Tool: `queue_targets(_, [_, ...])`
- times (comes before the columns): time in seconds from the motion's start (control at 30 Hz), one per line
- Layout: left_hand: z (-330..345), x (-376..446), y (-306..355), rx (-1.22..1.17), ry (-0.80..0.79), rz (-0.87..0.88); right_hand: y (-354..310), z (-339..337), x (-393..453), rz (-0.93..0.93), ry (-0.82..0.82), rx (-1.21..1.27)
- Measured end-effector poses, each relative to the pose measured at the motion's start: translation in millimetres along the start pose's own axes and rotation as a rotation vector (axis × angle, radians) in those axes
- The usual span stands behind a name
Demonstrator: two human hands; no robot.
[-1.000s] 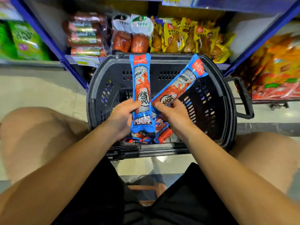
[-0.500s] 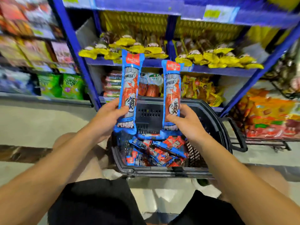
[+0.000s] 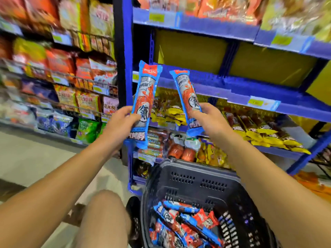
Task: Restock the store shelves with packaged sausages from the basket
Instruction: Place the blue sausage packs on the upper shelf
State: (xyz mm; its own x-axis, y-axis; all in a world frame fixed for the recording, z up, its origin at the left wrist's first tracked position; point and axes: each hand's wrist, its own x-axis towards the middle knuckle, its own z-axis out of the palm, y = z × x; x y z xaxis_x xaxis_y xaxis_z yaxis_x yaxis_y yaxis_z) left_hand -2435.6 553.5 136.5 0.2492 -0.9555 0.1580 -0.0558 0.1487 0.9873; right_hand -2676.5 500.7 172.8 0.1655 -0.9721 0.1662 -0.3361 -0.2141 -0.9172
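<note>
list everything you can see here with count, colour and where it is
blue-and-orange plastic sausage packs held up: two; left pack, right pack, before the shelves
dark plastic shopping basket: one, on the floor, bottom centre
blue-and-red sausage packs in the basket: a pile, too many to count
blue metal shelf with bare yellow backing: one level, behind the held packs
yellow snack packets: many, on the level below
blurred orange and red snack bags: many, left shelving
left hand: one, grips the left pack
right hand: one, grips the right pack
</note>
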Motion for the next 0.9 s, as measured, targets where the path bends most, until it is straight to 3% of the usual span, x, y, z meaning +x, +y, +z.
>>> queue_targets(0.17, [-31.2, 35.8, 13.4, 0.035, 0.064, 0.005, -37.2, 24.9, 58.1, 0.036, -0.106, -0.012])
queue_targets(0.7, [-60.2, 115.7, 8.9, -0.029, 0.049, 0.049, -73.2, 71.0, 176.0, 0.133, 0.125, 0.157])
queue_targets(0.83, [-61.7, 119.5, 3.7, -0.033, 0.029, 0.044, -74.2, 72.7, 182.1, 0.169, 0.014, 0.132])
queue_targets(0.9, [-61.8, 119.2, 0.5, -0.042, 0.020, 0.031, -75.8, 64.9, 178.5, 0.166, -0.071, -0.035])
